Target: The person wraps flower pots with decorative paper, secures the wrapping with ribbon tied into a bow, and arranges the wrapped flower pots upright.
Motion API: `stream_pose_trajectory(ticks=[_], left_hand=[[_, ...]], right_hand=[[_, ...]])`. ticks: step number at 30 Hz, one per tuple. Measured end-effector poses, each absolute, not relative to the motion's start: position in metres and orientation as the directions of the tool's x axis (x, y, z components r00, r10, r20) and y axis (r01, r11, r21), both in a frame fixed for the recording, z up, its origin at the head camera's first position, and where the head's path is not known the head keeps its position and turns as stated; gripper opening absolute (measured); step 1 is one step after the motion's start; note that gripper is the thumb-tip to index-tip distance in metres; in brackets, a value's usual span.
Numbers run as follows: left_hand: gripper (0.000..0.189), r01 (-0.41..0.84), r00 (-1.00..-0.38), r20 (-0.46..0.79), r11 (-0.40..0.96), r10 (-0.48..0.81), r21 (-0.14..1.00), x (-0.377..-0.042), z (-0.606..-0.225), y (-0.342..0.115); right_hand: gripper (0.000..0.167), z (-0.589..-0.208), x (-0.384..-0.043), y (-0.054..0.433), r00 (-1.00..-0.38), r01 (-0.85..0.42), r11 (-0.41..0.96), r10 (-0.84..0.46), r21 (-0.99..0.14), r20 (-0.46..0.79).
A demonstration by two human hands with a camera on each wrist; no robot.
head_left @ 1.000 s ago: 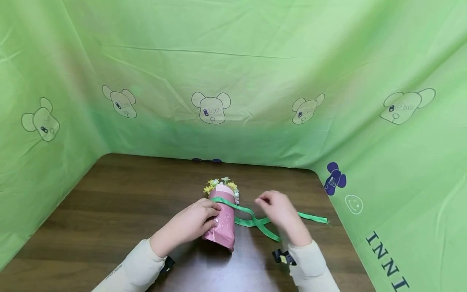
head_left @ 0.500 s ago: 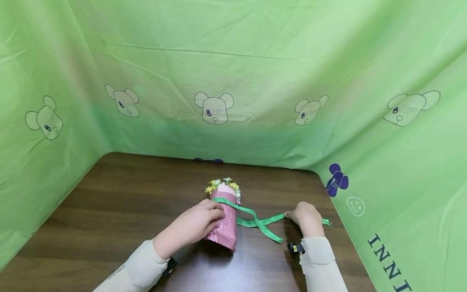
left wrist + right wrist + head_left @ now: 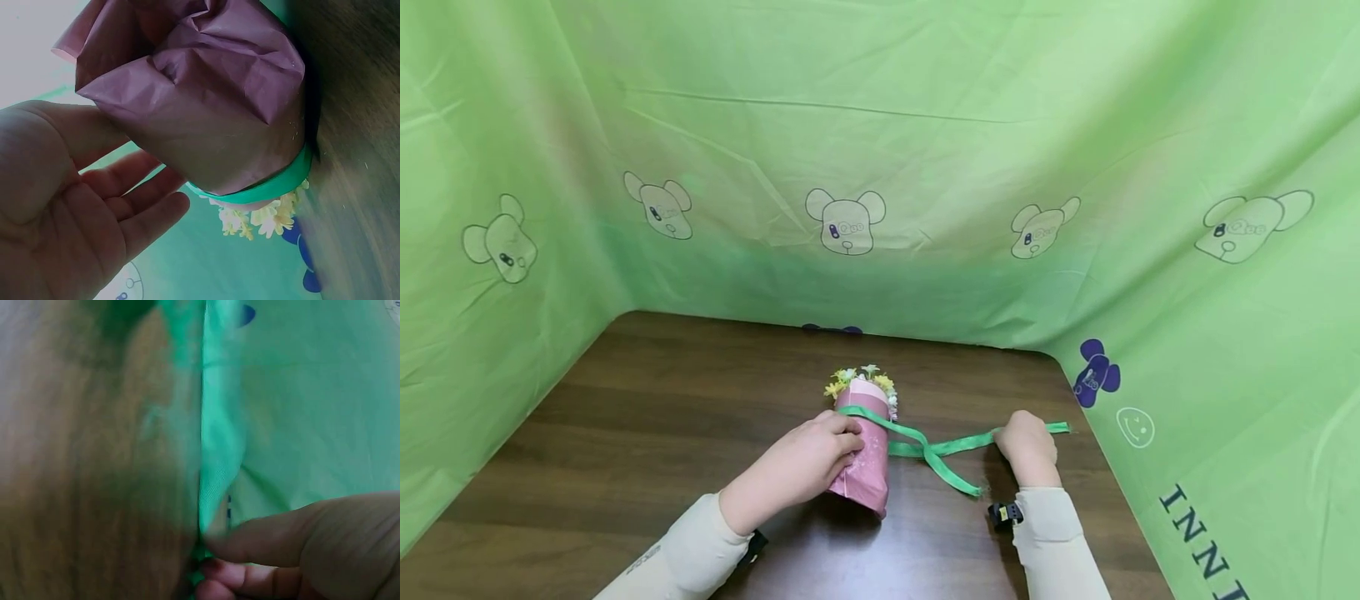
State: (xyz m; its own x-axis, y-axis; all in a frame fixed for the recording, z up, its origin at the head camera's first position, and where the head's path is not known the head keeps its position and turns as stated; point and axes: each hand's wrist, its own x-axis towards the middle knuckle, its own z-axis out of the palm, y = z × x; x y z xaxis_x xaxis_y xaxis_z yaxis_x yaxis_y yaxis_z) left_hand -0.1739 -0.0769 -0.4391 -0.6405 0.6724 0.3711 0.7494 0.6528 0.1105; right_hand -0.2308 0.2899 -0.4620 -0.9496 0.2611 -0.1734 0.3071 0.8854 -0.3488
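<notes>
A small flower bouquet (image 3: 867,472) in pink wrapping lies in the middle of the table, its yellow and white flowers (image 3: 882,385) facing away. Across its upper part runs a green ribbon (image 3: 951,479), whose two tails cross on the right side. My left hand (image 3: 801,462) holds the bouquet from the left, fingers bent over the wrapping. The left wrist view shows its palm and the crumpled lower end of the wrap (image 3: 206,106); some fingertips are hidden. Farther right, my right hand (image 3: 1028,446) pinches the longer tail, its end sticking out beyond the fist.
The brown wooden table (image 3: 700,375) is enclosed by a green curtain (image 3: 925,108) printed with bear heads, at the back and both sides. A black wrist-worn device (image 3: 1004,515) sits by the right cuff.
My right hand has moved right from above the ribbon's crossing and taken hold of the longer tail. That tail's end has shifted slightly away from me. My left hand stays on the bouquet.
</notes>
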Motion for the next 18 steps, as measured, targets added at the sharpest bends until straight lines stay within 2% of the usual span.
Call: stream_pose_trajectory(ticks=[2, 5, 8, 12, 18], left_hand=[[0.013, 0.742, -0.646, 0.374, 0.662, 0.666, 0.103, -0.173, -0.440, -0.076], [0.013, 0.735, -0.649, 0.386, 0.671, 0.656, 0.096, -0.171, -0.439, -0.074], [0.012, 0.731, -0.651, 0.390, 0.676, 0.651, 0.094, -0.169, -0.439, -0.074], [0.011, 0.721, -0.663, 0.382, 0.686, 0.644, 0.095, -0.168, -0.440, -0.075], [0.009, 0.712, -0.662, 0.393, 0.700, 0.639, 0.061, -0.168, -0.439, -0.072]], right_hand=[[0.020, -0.461, -0.231, 0.291, -0.954, 0.295, 0.887, 0.251, -0.356, -0.165], [0.029, -0.455, -0.232, 0.294, -0.968, 0.248, 0.889, 0.215, -0.384, -0.127], [0.030, -0.446, -0.233, 0.294, -0.982, 0.178, 0.868, 0.189, -0.464, -0.023], [0.020, -0.427, -0.230, 0.284, -0.973, 0.053, 0.808, 0.174, -0.586, 0.153], [0.021, -0.381, -0.219, 0.249, -0.944, -0.142, 0.731, 0.103, -0.668, 0.313]])
